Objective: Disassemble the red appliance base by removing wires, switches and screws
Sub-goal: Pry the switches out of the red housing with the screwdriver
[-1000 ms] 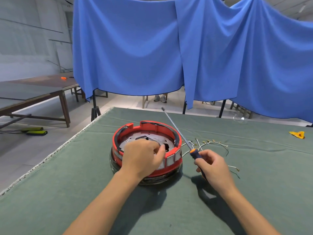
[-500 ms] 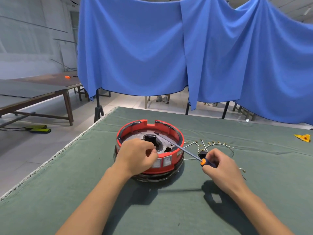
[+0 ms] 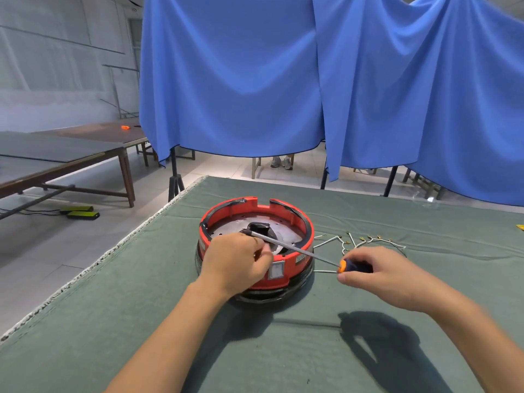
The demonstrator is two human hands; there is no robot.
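The round red appliance base [image 3: 286,212] stands on the green table cloth, with a metal plate and a black centre part inside. My left hand [image 3: 235,262] grips its near left rim, over the wall beside a grey switch [image 3: 276,270]. My right hand [image 3: 380,275] holds a screwdriver [image 3: 350,265] by its dark handle with an orange collar. The long shaft reaches left across the rim, its tip at the inner left side near my left hand. Several loose white wires [image 3: 360,242] with metal terminals lie on the cloth right of the base.
The green table [image 3: 141,321] has its left edge near the base. A blue curtain [image 3: 283,80] hangs behind on stands. Brown tables [image 3: 71,154] stand at the left. A yellow object [image 3: 520,226] lies at the far right edge.
The screwdriver swung from pointing up and away to lying low, with its tip inside the base. My right hand moved right and lower. My left hand stayed on the near rim.
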